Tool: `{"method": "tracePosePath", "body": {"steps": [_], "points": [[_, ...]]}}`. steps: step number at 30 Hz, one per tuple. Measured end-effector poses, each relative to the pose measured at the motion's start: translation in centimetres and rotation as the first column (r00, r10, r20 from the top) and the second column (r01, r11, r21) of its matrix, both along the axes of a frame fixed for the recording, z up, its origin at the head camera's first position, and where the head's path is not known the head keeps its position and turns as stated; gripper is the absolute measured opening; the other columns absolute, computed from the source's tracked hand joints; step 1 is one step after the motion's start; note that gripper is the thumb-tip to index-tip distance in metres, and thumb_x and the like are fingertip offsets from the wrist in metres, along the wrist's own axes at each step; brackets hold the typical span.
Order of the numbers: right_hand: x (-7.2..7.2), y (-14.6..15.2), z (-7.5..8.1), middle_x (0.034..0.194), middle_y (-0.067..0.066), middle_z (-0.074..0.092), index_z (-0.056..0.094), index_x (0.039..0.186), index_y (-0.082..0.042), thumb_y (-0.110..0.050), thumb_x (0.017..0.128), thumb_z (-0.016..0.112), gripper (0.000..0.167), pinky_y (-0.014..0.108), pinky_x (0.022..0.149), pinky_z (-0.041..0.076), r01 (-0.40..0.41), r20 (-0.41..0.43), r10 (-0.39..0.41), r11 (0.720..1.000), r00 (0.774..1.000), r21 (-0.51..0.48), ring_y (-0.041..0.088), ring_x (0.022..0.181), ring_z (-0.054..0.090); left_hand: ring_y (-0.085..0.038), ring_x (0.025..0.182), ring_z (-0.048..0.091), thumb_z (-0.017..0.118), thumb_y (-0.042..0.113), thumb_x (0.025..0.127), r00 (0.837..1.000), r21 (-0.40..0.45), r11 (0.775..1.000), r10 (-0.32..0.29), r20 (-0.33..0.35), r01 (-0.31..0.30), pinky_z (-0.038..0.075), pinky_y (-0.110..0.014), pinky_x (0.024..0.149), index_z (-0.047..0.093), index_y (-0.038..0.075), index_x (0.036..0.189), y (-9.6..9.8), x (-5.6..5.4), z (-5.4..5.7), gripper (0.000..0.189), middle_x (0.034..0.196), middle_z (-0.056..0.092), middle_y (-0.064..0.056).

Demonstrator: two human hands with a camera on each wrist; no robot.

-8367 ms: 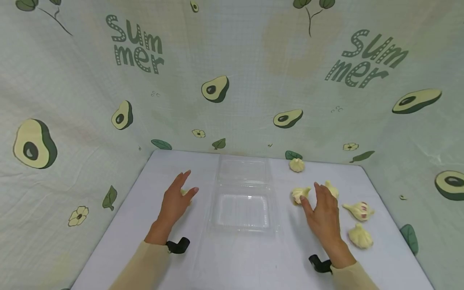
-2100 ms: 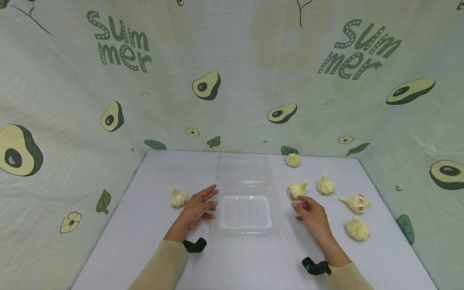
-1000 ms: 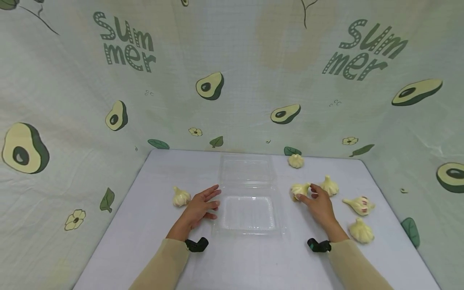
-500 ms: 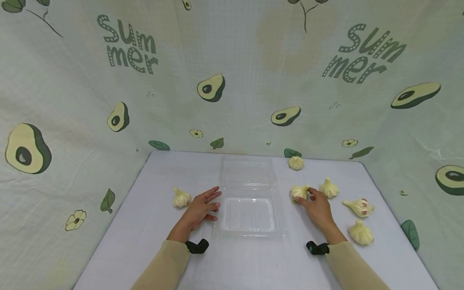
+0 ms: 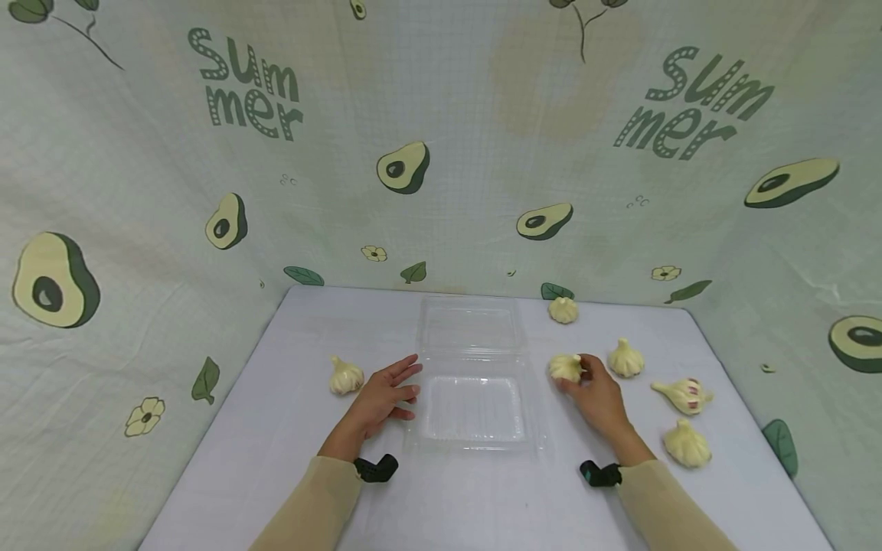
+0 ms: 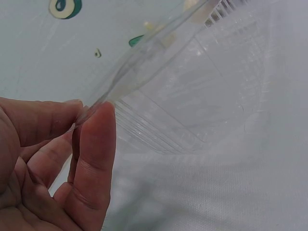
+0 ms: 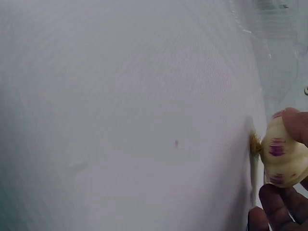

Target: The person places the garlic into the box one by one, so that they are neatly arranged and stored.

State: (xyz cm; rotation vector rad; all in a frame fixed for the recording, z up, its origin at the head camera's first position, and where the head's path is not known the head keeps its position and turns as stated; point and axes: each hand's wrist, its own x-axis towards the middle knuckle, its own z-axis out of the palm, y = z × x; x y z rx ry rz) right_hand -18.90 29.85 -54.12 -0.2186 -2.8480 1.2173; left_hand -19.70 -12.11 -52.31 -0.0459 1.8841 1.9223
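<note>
My left hand (image 5: 380, 396) pinches the left rim of a clear plastic clamshell container (image 5: 472, 407) between thumb and fingers; the left wrist view shows the thin plastic edge (image 6: 98, 103) caught there. The container lies open, its lid (image 5: 471, 325) folded back toward the wall. To its right, my right hand (image 5: 598, 394) grips a garlic bulb (image 5: 565, 367). In the right wrist view this garlic bulb (image 7: 281, 151) shows purple streaks and a brown root end, with thumb and fingers around it. Whether it touches the table is hard to tell.
One garlic bulb (image 5: 345, 376) lies left of my left hand. On the right are several more: a far garlic bulb (image 5: 563, 310), another garlic bulb (image 5: 625, 358), a purple-streaked garlic bulb (image 5: 685, 396) and a near garlic bulb (image 5: 687, 444). An avocado-print cloth (image 5: 468, 99) hangs around the white table (image 5: 441, 505).
My right hand has come to the garlic bulb right of the container, gripped it and turned it slightly. Earlier, my left hand moved right to the container's rim, where it stays.
</note>
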Motion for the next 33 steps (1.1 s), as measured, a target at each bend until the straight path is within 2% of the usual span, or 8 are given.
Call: {"method": "tracePosePath", "body": {"steps": [11, 18, 24, 33], "points": [[0.0, -0.2, 0.0, 0.143, 0.031, 0.053, 0.044, 0.152, 0.005, -0.024, 0.098, 0.076, 0.069, 0.054, 0.098, 0.049, -0.003, -0.047, 0.004, 0.999, 0.999, 0.032, 0.044, 0.126, 0.056, -0.018, 0.091, 0.062, 0.066, 0.004, 0.103, 1.0, 0.0, 1.0, 0.001, 0.004, -0.001, 0.063, -0.028, 0.065, 0.041, 0.021, 0.164, 0.0, -0.1, -0.4, 0.068, 0.166, 0.045, -0.008], [0.1, -0.5, 0.4, 0.142, 0.03, 0.052, 0.043, 0.153, 0.003, -0.023, 0.098, 0.077, 0.07, 0.053, 0.098, 0.051, -0.012, -0.075, 0.015, 0.999, 0.997, 0.03, 0.043, 0.123, 0.057, -0.018, 0.091, 0.062, 0.065, 0.004, 0.103, 1.0, -0.011, 1.0, 0.011, 0.002, -0.011, 0.063, -0.028, 0.066, 0.041, 0.021, 0.164, 0.1, -0.1, -0.2, 0.068, 0.166, 0.045, -0.008], [0.1, -0.9, 1.4, 0.137, 0.028, 0.057, 0.047, 0.15, 0.002, -0.026, 0.097, 0.078, 0.067, 0.049, 0.094, 0.051, -0.012, -0.117, 0.017, 0.999, 0.993, 0.047, 0.041, 0.119, 0.059, -0.019, 0.091, 0.062, 0.066, 0.004, 0.103, 1.0, -0.016, 1.0, 0.009, -0.001, -0.009, 0.063, -0.029, 0.066, 0.04, 0.02, 0.164, 0.1, 0.1, 0.1, 0.069, 0.166, 0.045, -0.008], [0.4, -2.3, 3.6, 0.138, 0.028, 0.054, 0.046, 0.151, 0.003, -0.032, 0.096, 0.078, 0.073, 0.057, 0.094, 0.05, -0.01, -0.144, 0.026, 0.994, 0.989, 0.111, 0.042, 0.12, 0.056, -0.02, 0.092, 0.062, 0.066, 0.005, 0.103, 1.0, -0.024, 1.0, 0.002, -0.013, -0.003, 0.063, -0.029, 0.066, 0.039, 0.019, 0.165, 0.2, 0.2, 0.0, 0.069, 0.166, 0.045, -0.009]]}}
